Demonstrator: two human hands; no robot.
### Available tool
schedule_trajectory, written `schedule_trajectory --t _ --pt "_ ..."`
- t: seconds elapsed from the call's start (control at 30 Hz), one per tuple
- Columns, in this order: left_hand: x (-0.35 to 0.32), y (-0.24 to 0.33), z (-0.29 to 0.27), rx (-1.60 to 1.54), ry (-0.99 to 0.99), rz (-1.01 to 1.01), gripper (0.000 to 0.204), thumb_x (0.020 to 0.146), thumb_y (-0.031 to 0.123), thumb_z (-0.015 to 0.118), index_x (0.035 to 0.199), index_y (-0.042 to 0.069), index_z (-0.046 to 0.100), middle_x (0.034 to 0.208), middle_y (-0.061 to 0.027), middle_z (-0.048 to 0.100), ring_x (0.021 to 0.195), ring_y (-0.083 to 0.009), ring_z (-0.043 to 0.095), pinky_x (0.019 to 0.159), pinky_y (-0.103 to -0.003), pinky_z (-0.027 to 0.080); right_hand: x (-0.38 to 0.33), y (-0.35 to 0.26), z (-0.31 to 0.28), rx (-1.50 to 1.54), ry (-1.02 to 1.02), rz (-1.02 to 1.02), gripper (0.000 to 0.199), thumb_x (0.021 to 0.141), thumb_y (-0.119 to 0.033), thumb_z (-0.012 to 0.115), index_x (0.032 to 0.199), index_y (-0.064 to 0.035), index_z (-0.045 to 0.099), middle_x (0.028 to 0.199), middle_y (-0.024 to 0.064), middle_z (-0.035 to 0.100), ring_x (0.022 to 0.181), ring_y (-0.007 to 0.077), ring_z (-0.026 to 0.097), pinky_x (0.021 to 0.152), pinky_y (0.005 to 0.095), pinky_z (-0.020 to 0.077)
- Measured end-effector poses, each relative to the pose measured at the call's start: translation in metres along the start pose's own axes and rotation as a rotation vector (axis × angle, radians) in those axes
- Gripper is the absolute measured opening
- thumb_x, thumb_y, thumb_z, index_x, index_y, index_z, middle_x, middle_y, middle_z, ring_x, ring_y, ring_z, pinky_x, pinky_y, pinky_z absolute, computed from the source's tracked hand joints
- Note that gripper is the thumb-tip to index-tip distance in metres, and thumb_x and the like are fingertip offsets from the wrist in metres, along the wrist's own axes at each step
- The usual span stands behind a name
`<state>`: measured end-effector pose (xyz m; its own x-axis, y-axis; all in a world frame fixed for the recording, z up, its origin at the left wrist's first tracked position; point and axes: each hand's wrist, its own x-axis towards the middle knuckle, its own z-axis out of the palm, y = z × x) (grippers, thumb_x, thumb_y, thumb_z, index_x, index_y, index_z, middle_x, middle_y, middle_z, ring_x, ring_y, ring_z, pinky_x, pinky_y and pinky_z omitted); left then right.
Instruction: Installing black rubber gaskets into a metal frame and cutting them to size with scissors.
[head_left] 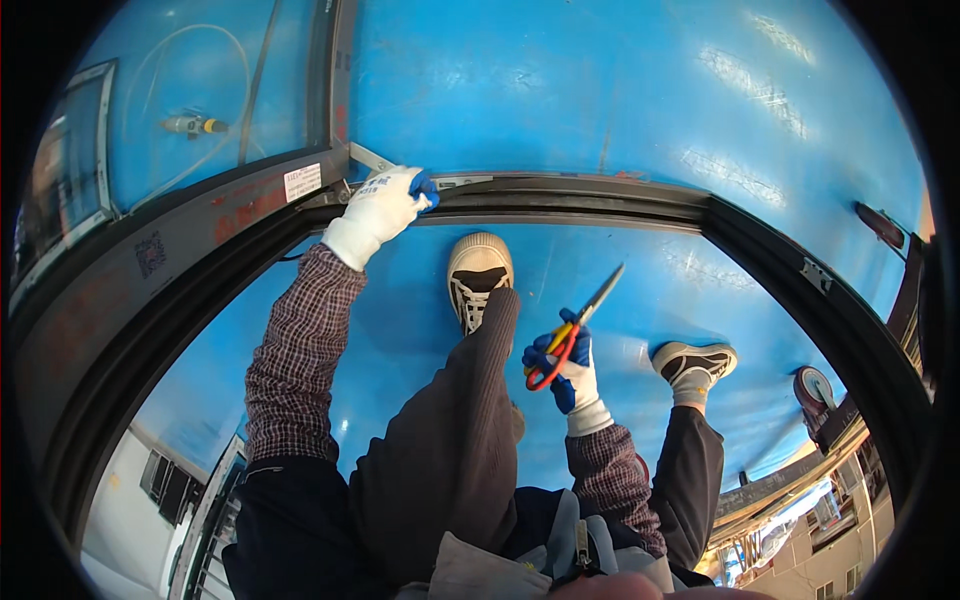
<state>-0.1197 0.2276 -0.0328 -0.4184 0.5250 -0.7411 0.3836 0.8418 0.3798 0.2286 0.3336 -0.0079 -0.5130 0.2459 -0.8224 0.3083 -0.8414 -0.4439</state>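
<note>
My left hand (382,205), in a white glove with blue-coated fingers, is at the far left corner of a dark window or door frame (580,203). Its fingers curl closed against the far rail. What they grip is hidden, though a thin dark strip (480,187) runs along the rail beside them. A pale metal piece (370,156) sticks out just behind this hand. Near the middle, my right hand (573,372), gloved the same way, is closed on scissors (568,345) with red and yellow handles. Their blades look closed and point up and to the right, apart from the frame.
My shoes (480,270) stand on the blue floor (620,90) inside the frame. Another dark profile with a white label (302,182) adjoins at the left. A tool with a yellow ring (195,125) lies beyond it. A caster wheel (815,388) is at the right.
</note>
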Motion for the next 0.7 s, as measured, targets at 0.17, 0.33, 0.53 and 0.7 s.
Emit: schedule_trajectory --t 0.17,0.33,0.53,0.7 --pt "0.012 0.015 0.006 0.063 0.099 -0.040 0.030 0.086 0.022 0.056 0.107 -0.001 0.060 0.099 -0.0179 0.066 0.087 -0.0349 0.063 0.078 -0.040 0.048 0.022 -0.032 0.031 -0.006 -0.172 0.102 0.060 0.084 -0.006 0.064 0.137 -0.0106 0.036 0.101 0.0154 0.057 0.073 0.0213 0.060 0.065 0.0307 0.0532" --pt "0.018 0.023 0.000 -0.053 0.036 -0.102 0.033 0.086 0.026 0.055 0.106 0.000 0.061 0.103 -0.0165 0.066 0.090 -0.0344 0.063 0.080 -0.040 0.048 0.030 -0.049 0.065 -0.206 -0.140 0.193 0.059 0.088 -0.021 0.065 0.138 -0.0076 0.037 0.108 0.0162 0.056 0.080 0.0215 0.061 0.068 0.0291 0.0524" --pt "0.037 0.021 0.010 0.004 0.059 0.008 0.037 0.087 0.030 0.054 0.109 0.001 0.061 0.107 -0.0154 0.066 0.094 -0.0341 0.062 0.083 -0.040 0.048 0.040 -0.042 0.070 -0.553 -0.102 0.066 0.059 0.091 -0.034 0.061 0.136 -0.0035 0.040 0.113 0.0137 0.055 0.094 0.0230 0.057 0.084 0.0289 0.0470" --pt "0.040 0.022 0.027 0.040 0.100 0.054 0.043 0.085 0.029 0.055 0.115 -0.001 0.061 0.113 -0.0177 0.064 0.098 -0.0362 0.061 0.087 -0.039 0.048 0.043 -0.037 0.077 -0.666 -0.095 -0.014 0.067 0.088 -0.044 0.061 0.138 -0.0037 0.039 0.126 0.0173 0.052 0.111 0.0285 0.053 0.097 0.0335 0.0425"
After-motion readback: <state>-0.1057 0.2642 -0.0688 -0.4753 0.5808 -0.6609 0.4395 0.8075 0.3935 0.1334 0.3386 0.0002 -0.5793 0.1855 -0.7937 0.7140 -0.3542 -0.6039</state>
